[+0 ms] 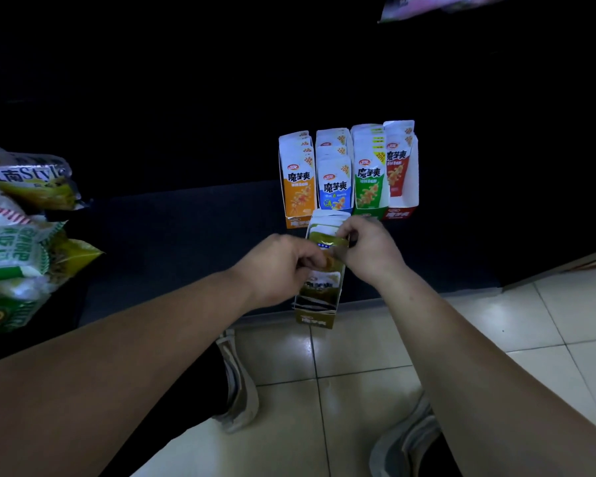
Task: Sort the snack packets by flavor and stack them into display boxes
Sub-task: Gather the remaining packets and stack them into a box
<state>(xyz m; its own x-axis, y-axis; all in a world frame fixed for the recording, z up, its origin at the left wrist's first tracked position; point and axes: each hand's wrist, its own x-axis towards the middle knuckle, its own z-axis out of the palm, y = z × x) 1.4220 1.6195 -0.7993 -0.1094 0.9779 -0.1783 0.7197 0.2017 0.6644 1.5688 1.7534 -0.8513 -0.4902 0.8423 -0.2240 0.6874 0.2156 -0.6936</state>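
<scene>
An olive-gold display box (315, 304) stands at the front edge of a dark shelf. Over its open top my left hand (283, 266) and my right hand (369, 246) both pinch a gold snack packet (329, 243), left from below and right at its upper corner. Behind it stands a row of filled boxes: an orange box (298, 187), a blue box (335, 187), a green box (370, 180) and a red box (401, 173). Each holds packets of its own colour.
Large snack bags (18, 215) pile up at the left on the dark shelf (186, 235). A pinkish bag (427, 5) hangs at the top right. Below is a pale tiled floor (358, 356) with my grey shoes (236, 383).
</scene>
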